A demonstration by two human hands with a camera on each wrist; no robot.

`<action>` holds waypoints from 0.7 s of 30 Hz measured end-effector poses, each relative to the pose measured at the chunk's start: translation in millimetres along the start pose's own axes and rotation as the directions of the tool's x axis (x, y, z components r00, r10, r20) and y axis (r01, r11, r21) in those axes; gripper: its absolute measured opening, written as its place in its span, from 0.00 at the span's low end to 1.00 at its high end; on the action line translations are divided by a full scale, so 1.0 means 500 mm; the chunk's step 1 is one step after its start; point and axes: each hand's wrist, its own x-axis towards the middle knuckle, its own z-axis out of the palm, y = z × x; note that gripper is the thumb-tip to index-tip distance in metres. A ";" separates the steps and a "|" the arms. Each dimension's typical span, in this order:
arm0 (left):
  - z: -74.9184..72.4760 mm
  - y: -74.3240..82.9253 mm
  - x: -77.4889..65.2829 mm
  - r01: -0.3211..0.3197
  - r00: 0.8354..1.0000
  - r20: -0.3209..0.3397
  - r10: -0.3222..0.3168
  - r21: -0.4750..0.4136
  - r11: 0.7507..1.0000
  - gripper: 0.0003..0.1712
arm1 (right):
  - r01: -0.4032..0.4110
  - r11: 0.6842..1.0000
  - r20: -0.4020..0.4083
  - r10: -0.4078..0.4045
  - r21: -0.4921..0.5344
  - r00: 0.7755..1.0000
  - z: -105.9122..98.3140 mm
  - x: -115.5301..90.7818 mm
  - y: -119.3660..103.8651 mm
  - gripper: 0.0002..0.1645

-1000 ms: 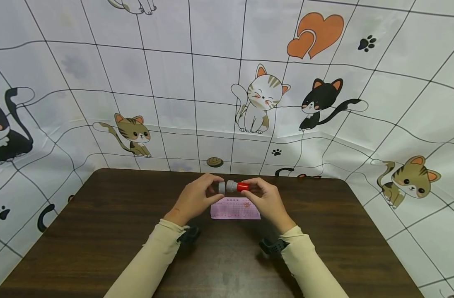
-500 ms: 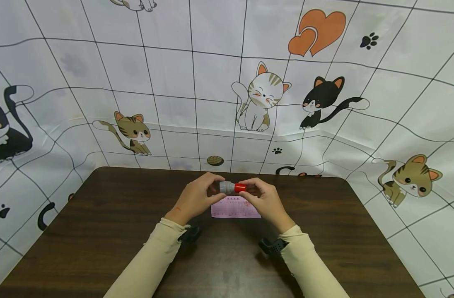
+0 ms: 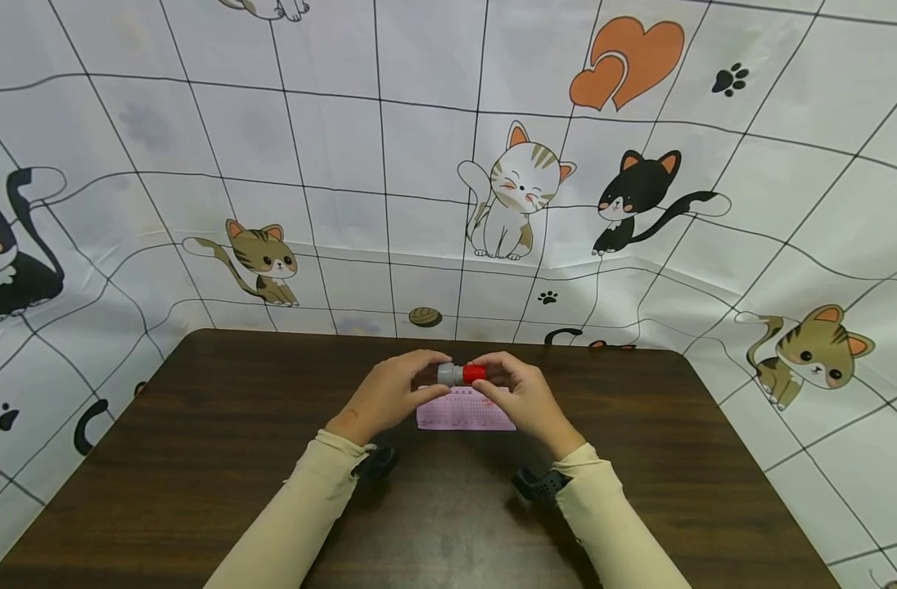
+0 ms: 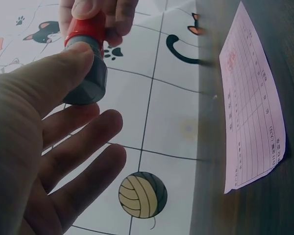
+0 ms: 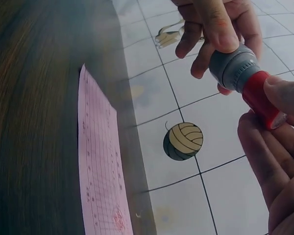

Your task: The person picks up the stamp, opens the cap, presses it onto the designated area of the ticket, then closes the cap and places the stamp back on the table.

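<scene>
A small stamp (image 3: 474,374) with a red handle and a grey head is held level above the table, between both hands. Its grey cap (image 5: 226,62) sits over the head end, on the left. My left hand (image 3: 395,391) pinches the capped grey end between thumb and fingers; in the left wrist view the thumb lies along the grey part and several fingers stretch out below. My right hand (image 3: 528,399) grips the red handle (image 5: 262,100) between thumb and fingertips. Below the stamp a pink printed slip (image 3: 465,413) with a round red mark lies on the table.
The dark wooden table (image 3: 198,491) ends just behind the hands. Beyond its back edge rises a white sheet (image 3: 345,213) printed with cats and grid lines. Dark bands (image 3: 540,484) circle both wrists.
A second ago the grey cap was apart from the stamp; it moved right onto the head. The left fingers have since shifted a little further right, and the right hand has stayed nearly still.
</scene>
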 end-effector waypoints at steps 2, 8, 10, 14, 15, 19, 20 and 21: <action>0.001 -0.001 0.000 -0.001 1.000 0.000 0.001 -0.002 1.000 0.26 | 0.001 0.997 0.023 0.001 -0.075 1.000 -0.002 0.000 -0.001 0.19; 0.006 -0.002 0.001 -0.011 1.000 -0.013 0.011 0.002 1.000 0.25 | 0.104 0.941 0.097 -0.077 -0.322 0.992 -0.006 0.000 -0.001 0.21; 0.008 -0.001 0.002 -0.014 1.000 -0.020 0.014 0.016 1.000 0.25 | 0.137 0.927 0.103 -0.108 -0.348 0.989 -0.007 0.000 -0.001 0.20; 0.009 0.001 0.003 -0.008 0.999 -0.036 0.010 0.051 0.999 0.25 | 0.140 0.926 0.081 -0.119 -0.351 0.990 -0.008 -0.001 -0.002 0.18; 0.009 0.001 0.004 -0.006 0.999 -0.039 0.009 0.056 0.998 0.25 | 0.129 0.929 0.074 -0.110 -0.347 0.991 -0.008 -0.001 -0.002 0.17; 0.010 0.002 0.003 -0.001 0.999 -0.035 0.004 0.058 0.998 0.25 | 0.089 0.940 0.067 -0.071 -0.330 0.995 -0.007 -0.002 -0.004 0.16; 0.010 0.002 0.003 -0.002 0.999 -0.032 0.004 0.058 0.998 0.25 | 0.089 0.941 0.070 -0.070 -0.326 0.995 -0.006 -0.002 -0.005 0.16; 0.010 0.002 0.003 -0.005 1.000 -0.029 0.006 0.058 0.998 0.25 | 0.094 0.942 0.074 -0.074 -0.323 0.995 -0.006 -0.001 -0.005 0.16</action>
